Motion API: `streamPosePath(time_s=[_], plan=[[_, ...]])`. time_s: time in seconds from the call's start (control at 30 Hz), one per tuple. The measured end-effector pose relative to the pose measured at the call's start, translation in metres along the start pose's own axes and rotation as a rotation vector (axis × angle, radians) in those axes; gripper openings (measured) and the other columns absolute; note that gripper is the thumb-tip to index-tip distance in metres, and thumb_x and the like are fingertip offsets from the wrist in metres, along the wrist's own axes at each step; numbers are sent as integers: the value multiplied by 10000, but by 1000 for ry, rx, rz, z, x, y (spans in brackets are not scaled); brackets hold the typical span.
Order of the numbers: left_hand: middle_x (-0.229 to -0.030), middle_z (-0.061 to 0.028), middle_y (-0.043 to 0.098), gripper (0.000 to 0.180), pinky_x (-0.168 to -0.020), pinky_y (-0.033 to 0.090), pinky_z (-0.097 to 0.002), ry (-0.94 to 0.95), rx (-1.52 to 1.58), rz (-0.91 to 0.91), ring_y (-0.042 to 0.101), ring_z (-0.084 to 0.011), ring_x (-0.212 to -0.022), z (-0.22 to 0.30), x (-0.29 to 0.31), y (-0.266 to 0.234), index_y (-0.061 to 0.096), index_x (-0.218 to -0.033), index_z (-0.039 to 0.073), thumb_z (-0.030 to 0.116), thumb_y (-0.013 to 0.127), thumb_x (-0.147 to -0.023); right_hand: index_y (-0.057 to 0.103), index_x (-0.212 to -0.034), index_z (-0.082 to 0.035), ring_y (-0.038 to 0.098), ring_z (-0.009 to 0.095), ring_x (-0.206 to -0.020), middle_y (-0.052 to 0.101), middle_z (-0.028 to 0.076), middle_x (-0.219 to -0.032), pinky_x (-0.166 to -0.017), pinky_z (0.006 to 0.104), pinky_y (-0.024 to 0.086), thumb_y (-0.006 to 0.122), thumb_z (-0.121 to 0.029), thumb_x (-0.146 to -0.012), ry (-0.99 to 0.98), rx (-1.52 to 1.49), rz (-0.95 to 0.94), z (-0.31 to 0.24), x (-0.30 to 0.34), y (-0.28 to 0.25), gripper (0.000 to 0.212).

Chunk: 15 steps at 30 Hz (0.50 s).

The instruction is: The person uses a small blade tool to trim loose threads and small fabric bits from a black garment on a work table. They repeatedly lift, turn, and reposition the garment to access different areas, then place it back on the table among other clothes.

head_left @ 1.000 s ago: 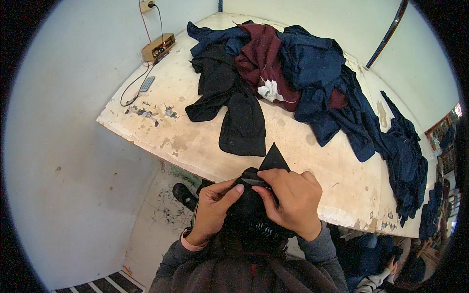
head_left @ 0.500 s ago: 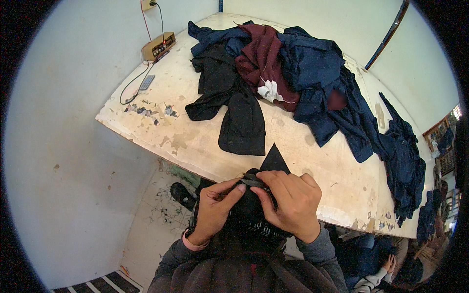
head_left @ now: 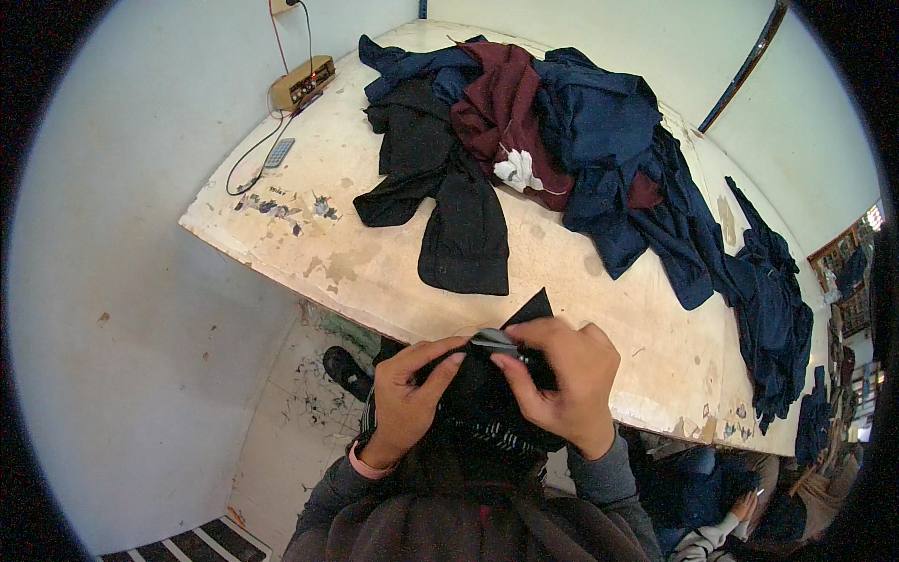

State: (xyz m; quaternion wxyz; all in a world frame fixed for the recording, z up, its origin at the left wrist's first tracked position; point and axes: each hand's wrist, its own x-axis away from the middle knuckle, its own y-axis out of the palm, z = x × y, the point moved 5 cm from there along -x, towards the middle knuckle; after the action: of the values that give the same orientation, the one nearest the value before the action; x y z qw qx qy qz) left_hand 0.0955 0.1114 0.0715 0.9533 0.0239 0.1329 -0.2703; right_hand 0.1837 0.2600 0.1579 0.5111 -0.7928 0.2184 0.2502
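In front of my body, at the near edge of the table, I hold a black garment (head_left: 482,398). A pointed black corner (head_left: 535,308), shaped like a collar tip, sticks up beyond my fingers. My left hand (head_left: 405,405) pinches the fabric between thumb and fingers. Close beside it, my right hand (head_left: 569,377) grips the same piece, its thumb near a greyish folded edge (head_left: 492,341) between the hands. Whether a small tool is in the right fingers I cannot make out. The garment's lower part hangs over my lap.
A pale, worn table (head_left: 346,272) bears a heap of black, maroon and navy garments (head_left: 599,122), with a crumpled white piece (head_left: 517,170) on top. A radio-like box (head_left: 304,82) and a remote control (head_left: 279,153) lie far left. Another person's hand (head_left: 746,506) shows lower right.
The pointed corner has tilted to the right and dropped slightly. More of the greyish folded edge shows between my hands. The right hand has shifted a little, and both hands keep their grip.
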Motion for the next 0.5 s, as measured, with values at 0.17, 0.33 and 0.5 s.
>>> streamPosePath(time_s=[0.17, 0.33, 0.5], plan=[[-976, -105, 749, 280, -810, 535, -365, 542, -505, -9, 726, -277, -894, 7, 5, -10, 756, -1037, 38, -40, 648, -791, 694, -1035, -161, 620, 185, -660, 702, 10, -918, -570, 313, 396, 813, -200, -706, 10, 63, -238, 36, 26, 16, 352], [-1057, -99, 734, 376, -866, 513, -402, 617, -694, 191, 698, -300, -990, -32, 2, -42, 735, -1033, 51, -97, 569, -730, 666, -867, -237, 510, 107, -551, 705, -15, -935, -531, 286, 353, 731, -153, -736, -403, 559, 115, 15, 73, 15, 168], [-1099, -121, 714, 402, -903, 521, -392, 453, -829, 463, 678, -308, -1047, -38, -2, -96, 715, -1026, 27, -135, 540, -702, 638, -877, -185, 508, 133, -538, 743, 39, -944, -568, 299, 350, 757, -59, -714, -441, 603, 121, 12, 87, 10, 238]])
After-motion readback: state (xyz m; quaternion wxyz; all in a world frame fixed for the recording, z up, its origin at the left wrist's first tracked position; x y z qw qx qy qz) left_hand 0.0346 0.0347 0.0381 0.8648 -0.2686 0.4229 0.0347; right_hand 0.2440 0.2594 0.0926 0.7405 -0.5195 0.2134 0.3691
